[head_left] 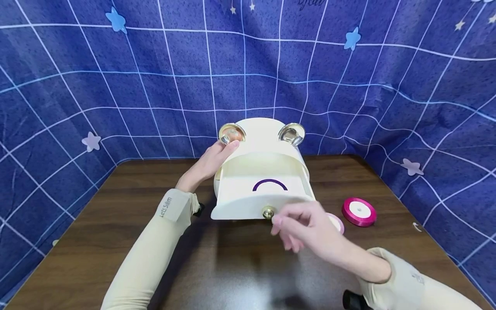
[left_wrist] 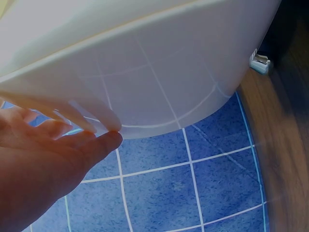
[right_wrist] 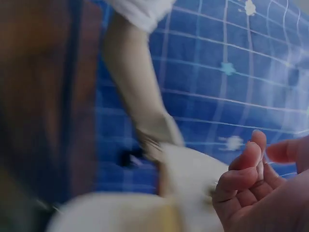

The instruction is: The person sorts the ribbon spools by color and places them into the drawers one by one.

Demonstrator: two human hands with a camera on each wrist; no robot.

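Observation:
A white rounded box [head_left: 260, 129] with two shiny gold-rimmed domes on top stands on the table, its drawer [head_left: 248, 206] pulled out. Inside the drawer a dark purple arc [head_left: 270, 182] shows; I cannot tell whether it is a ribbon edge or a mark. My left hand [head_left: 211, 162] rests against the box's left side, fingertips touching the smooth wall [left_wrist: 159, 96]. Just right of the drawer's gold knob [head_left: 268, 212] is my right hand [head_left: 306, 228], its fingers loosely bent, thumb and forefinger close together with nothing seen between them.
A magenta ribbon spool [head_left: 359, 212] lies on the dark wooden table [head_left: 186, 258] to the right. Beside it a paler pink spool [head_left: 336, 223] is partly hidden by my right hand. A blue gridded cloth [head_left: 248, 56] with stars hangs behind and around the table.

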